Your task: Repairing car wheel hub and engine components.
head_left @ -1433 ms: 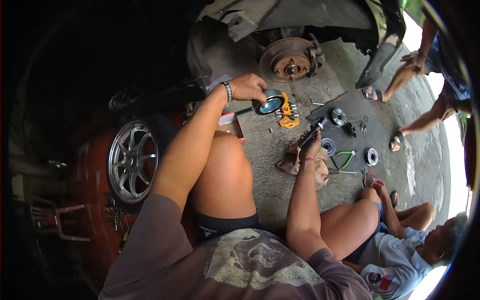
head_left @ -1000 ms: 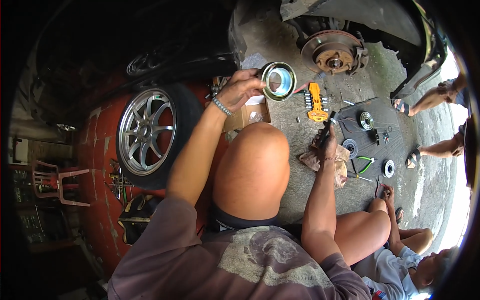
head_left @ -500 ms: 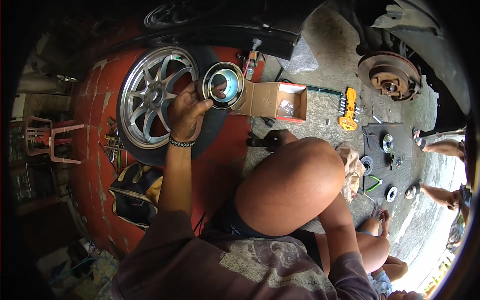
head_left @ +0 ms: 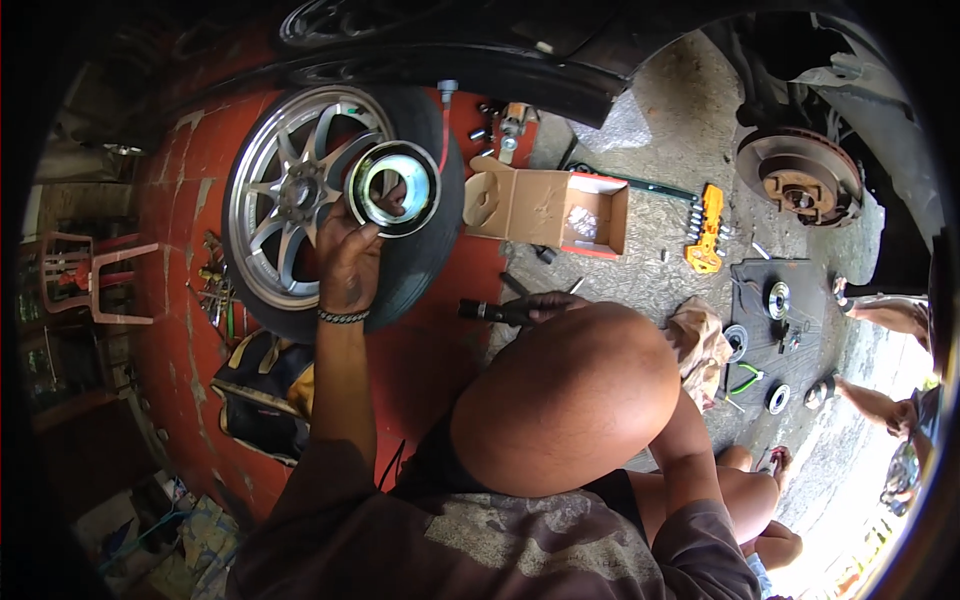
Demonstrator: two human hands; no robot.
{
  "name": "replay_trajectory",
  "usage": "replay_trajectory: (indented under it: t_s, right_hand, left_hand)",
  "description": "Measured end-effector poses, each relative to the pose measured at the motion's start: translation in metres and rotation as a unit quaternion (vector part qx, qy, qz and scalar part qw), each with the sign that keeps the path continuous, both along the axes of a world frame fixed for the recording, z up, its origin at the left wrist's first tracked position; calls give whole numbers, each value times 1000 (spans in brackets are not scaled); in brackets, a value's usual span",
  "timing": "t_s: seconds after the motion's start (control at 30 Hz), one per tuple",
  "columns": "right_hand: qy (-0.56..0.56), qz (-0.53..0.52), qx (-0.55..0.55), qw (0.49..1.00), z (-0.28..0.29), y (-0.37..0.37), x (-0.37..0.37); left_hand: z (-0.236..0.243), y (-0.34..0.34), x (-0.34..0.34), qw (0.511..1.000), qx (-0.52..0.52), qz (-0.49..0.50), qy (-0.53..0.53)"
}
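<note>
Left hand (head_left: 350,262) is clamped on a metal ring part (head_left: 392,188), raised in front of the alloy wheel (head_left: 300,195) – looks like it's tilted up to get a look into the bore. It's round, shiny grey, dark outer rim, open centre. Right hand (head_left: 548,303) is down by the knee, fingers wrapped on a dark tool (head_left: 492,312). Open cardboard box (head_left: 545,208) sits just beside on the floor.

A round metal ring (head_left: 392,187) with a shiny rim was held upright, open centre facing the camera, before the alloy wheel (head_left: 290,200).
</note>
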State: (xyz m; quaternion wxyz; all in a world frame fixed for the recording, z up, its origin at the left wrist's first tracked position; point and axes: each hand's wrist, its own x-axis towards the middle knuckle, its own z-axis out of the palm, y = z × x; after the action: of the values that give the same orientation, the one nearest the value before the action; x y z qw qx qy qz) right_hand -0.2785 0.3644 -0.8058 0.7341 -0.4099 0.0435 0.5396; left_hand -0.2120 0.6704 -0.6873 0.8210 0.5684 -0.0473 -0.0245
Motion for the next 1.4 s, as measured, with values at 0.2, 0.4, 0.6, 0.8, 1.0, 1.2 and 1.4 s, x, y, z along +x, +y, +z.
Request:
replay_trajectory:
  t_s: [0.2, 0.4, 0.6, 0.8, 1.0, 1.2, 1.4]
  right_hand:
    - [98, -193, 198, 956, -16, -25, -12]
    - [-61, -366, -71, 926, -25, -46, 11]
    - [-208, -506, -71, 834, 4, -91, 24]
    - [-206, -535, -14, 819, 4, -110, 13]
    - [-275, -505, -7, 818, 19, -119, 18]
    - [-275, -471, 61, 836, 19, -111, 19]
    - [-437, -92, -349, 824, 36, -74, 30]
  left_hand:
    - [-12, -17, 11, 1000, -18, -20, -14]
    - [-28, -49, 23, 1000, -18, -5, -10]
    - [-27, -78, 18, 999, -30, -35, 4]
    - [-30, -86, 9, 998, -13, -49, 25]
    - [-17, -99, 6, 998, -12, -52, 21]
    - [-24, -88, 2, 995, 32, -97, 7]
    - [-24, -85, 18, 995, 0, -99, 21]
